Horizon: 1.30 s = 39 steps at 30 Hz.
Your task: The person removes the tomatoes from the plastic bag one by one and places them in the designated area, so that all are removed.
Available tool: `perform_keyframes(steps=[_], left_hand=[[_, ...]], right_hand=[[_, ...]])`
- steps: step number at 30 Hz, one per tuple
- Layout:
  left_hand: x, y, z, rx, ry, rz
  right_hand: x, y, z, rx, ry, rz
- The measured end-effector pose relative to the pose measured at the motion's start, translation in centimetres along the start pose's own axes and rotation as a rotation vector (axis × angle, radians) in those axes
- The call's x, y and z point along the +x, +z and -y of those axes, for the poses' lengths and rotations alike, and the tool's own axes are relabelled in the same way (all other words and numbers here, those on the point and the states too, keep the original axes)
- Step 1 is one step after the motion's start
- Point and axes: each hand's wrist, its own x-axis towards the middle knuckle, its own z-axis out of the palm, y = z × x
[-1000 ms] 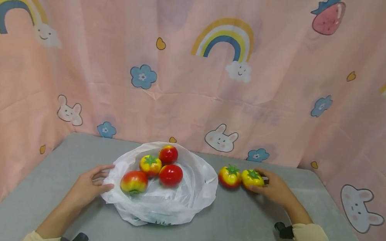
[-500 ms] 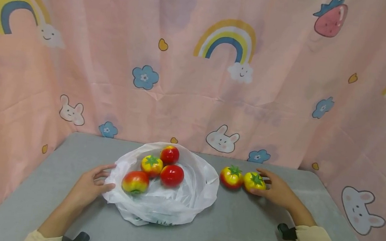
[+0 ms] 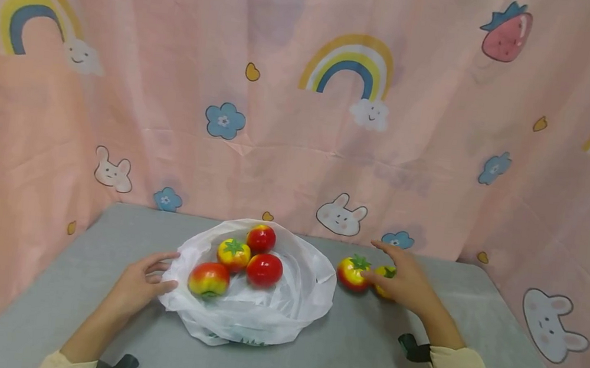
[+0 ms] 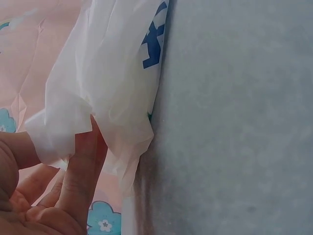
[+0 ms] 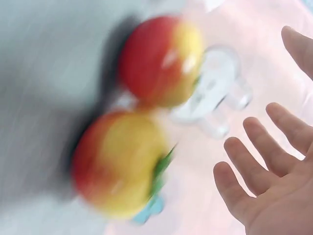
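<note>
My left hand (image 3: 137,285) pinches the left rim of a white plastic bag (image 3: 282,319); in the left wrist view its thumb and fingers (image 4: 80,176) hold the thin film. Inside the spread bag lie two red fruits (image 3: 264,270) (image 3: 261,238), a small yellow-red one with a green calyx (image 3: 233,254) and a larger red-yellow one (image 3: 209,279). Right of the bag, two red-yellow fruits with green leaves (image 3: 353,273) (image 3: 384,281) sit side by side. Over them my right hand (image 3: 407,279) hovers, fingers spread and holding nothing, as the right wrist view shows.
A grey table (image 3: 342,354) carries everything. Behind it hangs a pink curtain (image 3: 275,164) printed with rainbows, rabbits and flowers, reaching down to the table's back edge.
My right hand has come away from the rightmost fruit and moved left and up, its fingers spreading. My left hand stays on the bag's rim. The view has shifted slightly.
</note>
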Motion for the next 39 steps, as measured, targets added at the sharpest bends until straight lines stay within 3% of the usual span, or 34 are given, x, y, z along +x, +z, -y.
perform_keyframes(steps=[7, 14, 20, 25, 33, 39], left_hand=[[0.2, 0.1, -0.1, 0.010, -0.006, -0.007], [0.6, -0.3, -0.1, 0.005, 0.005, 0.002], [0.6, -0.3, 0.4, -0.002, -0.011, 0.008], [0.5, -0.1, 0.5, 0.003, -0.027, 0.002], [0.6, 0.3, 0.2, 0.014, -0.038, -0.002], [0.4, 0.2, 0.2, 0.022, -0.046, 0.004]], right_hand=[[-0.5, 1.9, 5.4, 0.106, -0.083, -0.031], [-1.4, 4.7, 12.0, 0.231, -0.031, 0.029], [-1.8, 7.7, 16.2, 0.320, -0.086, 0.114], [-1.6, 9.3, 16.8, 0.314, -0.112, 0.139], [-0.7, 11.3, 15.3, 0.266, -0.066, 0.100], [-0.2, 12.4, 14.6, 0.252, -0.077, 0.117]])
